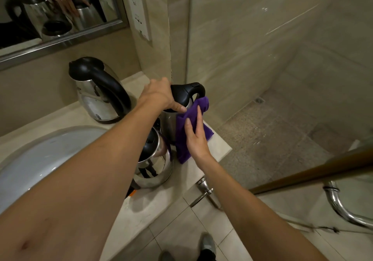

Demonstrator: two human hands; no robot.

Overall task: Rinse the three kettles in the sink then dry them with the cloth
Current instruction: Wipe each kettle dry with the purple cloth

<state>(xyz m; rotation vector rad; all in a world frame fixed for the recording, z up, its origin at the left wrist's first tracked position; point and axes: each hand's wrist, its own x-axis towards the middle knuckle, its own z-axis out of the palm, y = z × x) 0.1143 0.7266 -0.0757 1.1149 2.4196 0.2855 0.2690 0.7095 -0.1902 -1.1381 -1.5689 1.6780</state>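
Three kettles stand on the bench (214,149) right of the sink (40,159), mid-frame. The left hand (159,95) presses down on the lid of the tall kettle (188,93), its grip closed loosely over the top; the right hand (196,137) lies flat, fingers spread, pinning the purple cloth (191,117) to that kettle's side. This kettle sits near the bench's corner, so a hard wipe could push it off. The low kettle (155,159) is just beside it and could be knocked; the big kettle (96,91) stands upper left.
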